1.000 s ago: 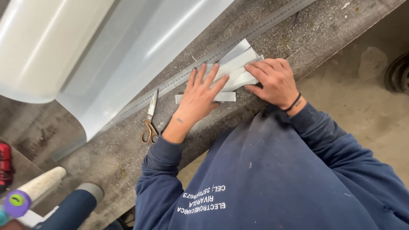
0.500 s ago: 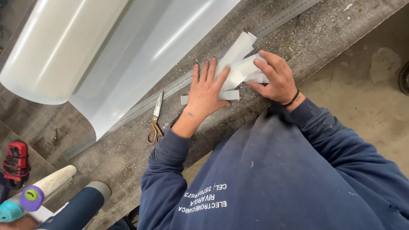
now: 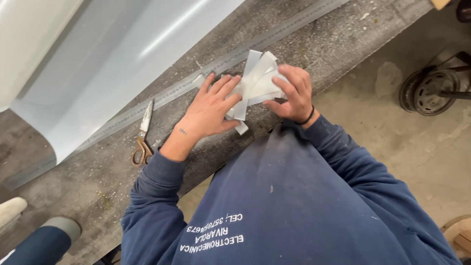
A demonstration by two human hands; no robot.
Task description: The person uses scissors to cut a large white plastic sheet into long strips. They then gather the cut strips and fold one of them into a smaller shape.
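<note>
My left hand lies flat, fingers spread, pressing the white paper strips onto the counter. My right hand, at 3 o'clock, pinches their edge; scissors lie at 9 o'clock.

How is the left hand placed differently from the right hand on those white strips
The left hand lies flat with fingers spread, pressing the white strips down on the workbench; the right hand is curled, gripping the strips' ends from the side. The right wrist wears a dark band; the left wrist shows a small mark instead. Both hands are bare and touch the same bundle.
</note>
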